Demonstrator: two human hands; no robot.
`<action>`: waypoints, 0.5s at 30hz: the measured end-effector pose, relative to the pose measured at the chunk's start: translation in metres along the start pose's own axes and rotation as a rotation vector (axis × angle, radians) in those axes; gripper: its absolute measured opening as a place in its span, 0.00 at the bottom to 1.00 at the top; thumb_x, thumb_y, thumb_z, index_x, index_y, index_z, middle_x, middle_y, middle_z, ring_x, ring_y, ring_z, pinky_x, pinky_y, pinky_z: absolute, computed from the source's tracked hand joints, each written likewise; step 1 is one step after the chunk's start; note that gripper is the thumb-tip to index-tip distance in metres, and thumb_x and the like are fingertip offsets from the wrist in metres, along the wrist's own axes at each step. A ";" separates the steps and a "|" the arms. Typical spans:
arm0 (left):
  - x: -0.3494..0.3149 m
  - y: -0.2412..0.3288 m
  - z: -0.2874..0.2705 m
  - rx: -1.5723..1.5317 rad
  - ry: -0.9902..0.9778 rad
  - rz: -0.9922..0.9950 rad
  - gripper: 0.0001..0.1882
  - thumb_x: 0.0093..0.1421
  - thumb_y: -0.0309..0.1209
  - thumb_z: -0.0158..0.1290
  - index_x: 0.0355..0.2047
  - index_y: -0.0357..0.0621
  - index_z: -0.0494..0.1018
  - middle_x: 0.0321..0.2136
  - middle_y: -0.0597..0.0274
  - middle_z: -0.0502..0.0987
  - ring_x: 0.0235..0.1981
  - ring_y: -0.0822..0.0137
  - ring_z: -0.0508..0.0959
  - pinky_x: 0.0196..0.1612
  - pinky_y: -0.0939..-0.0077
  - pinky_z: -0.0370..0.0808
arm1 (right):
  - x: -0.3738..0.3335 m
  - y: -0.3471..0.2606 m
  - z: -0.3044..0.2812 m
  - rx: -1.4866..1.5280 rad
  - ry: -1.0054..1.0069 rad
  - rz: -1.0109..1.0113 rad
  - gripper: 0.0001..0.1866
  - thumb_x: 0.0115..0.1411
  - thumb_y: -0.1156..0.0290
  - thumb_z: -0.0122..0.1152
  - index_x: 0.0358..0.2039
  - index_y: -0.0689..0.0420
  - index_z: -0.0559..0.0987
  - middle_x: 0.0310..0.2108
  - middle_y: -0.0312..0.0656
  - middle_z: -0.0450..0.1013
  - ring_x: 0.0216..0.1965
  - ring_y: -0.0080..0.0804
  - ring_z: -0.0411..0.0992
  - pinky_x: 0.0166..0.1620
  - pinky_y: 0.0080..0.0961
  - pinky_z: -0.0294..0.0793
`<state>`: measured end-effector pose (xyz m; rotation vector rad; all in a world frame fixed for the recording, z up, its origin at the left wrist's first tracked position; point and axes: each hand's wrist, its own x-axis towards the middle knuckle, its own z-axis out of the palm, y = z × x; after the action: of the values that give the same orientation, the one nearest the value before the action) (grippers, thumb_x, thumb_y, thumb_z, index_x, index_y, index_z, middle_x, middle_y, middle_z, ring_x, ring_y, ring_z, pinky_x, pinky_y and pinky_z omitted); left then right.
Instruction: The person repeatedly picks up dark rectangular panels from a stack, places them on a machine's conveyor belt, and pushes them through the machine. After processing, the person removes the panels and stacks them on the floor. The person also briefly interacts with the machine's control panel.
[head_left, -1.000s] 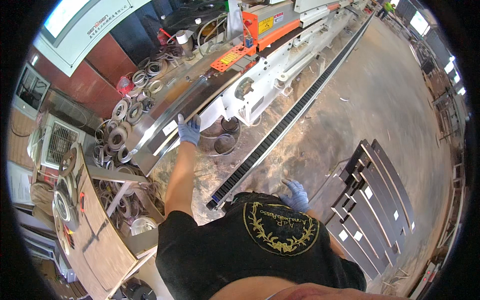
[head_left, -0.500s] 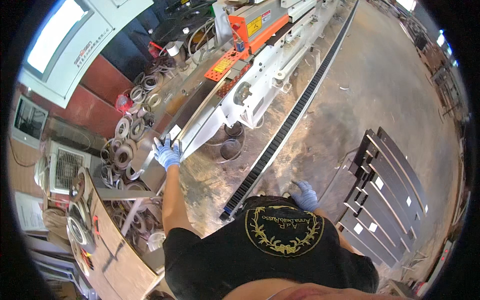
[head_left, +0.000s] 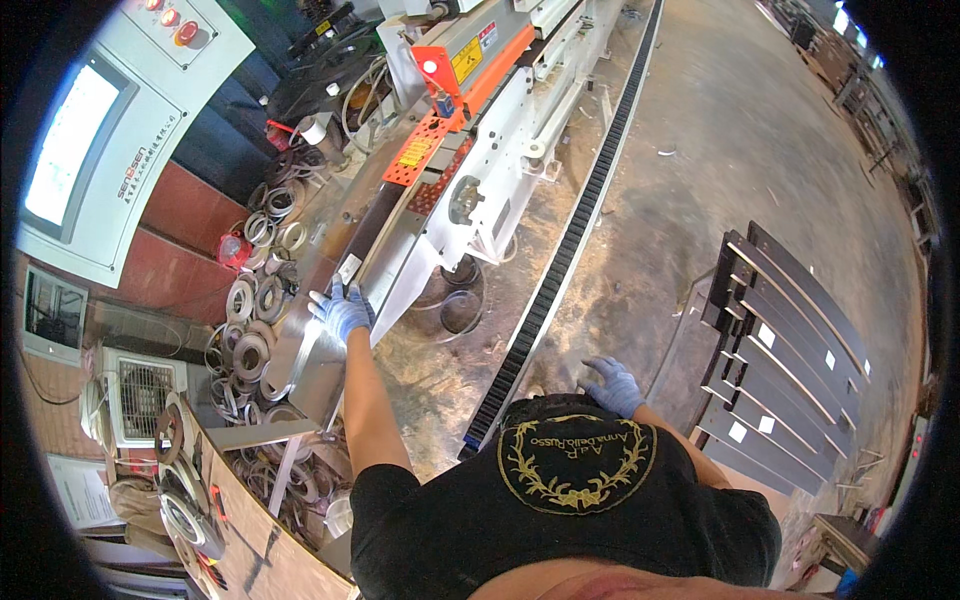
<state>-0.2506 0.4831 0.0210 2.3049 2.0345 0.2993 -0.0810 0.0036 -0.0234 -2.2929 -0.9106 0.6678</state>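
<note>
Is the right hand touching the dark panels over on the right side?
No, the right hand is apart from the dark panels, with floor showing between them.

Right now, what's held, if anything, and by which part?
Nothing visibly held: left hand spread at the near end of the dark panel, right hand open, apparently empty.

Lettering marks the cabinet, machine label and shirt.
</note>
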 end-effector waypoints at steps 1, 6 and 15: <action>0.000 0.000 0.000 0.007 0.000 0.000 0.28 0.59 0.51 0.49 0.60 0.71 0.62 0.67 0.47 0.44 0.67 0.44 0.45 0.67 0.56 0.45 | 0.001 0.000 0.000 0.011 -0.002 -0.001 0.28 0.54 0.47 0.59 0.51 0.49 0.74 0.51 0.48 0.69 0.53 0.48 0.66 0.55 0.39 0.67; -0.005 0.008 -0.008 0.011 -0.020 -0.008 0.27 0.60 0.51 0.48 0.60 0.71 0.62 0.67 0.47 0.44 0.66 0.43 0.45 0.67 0.55 0.45 | 0.004 0.000 0.000 -0.013 -0.032 0.022 0.28 0.54 0.47 0.59 0.51 0.49 0.73 0.52 0.49 0.68 0.54 0.49 0.65 0.56 0.39 0.66; -0.006 0.017 -0.014 0.029 -0.054 -0.019 0.27 0.61 0.50 0.46 0.61 0.68 0.61 0.67 0.44 0.42 0.66 0.41 0.44 0.67 0.53 0.44 | 0.004 0.000 -0.003 -0.002 -0.078 0.062 0.27 0.55 0.48 0.58 0.53 0.48 0.73 0.56 0.49 0.65 0.57 0.49 0.64 0.57 0.39 0.64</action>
<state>-0.2375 0.4740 0.0370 2.2821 2.0477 0.2057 -0.0767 0.0055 -0.0224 -2.3185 -0.8791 0.7884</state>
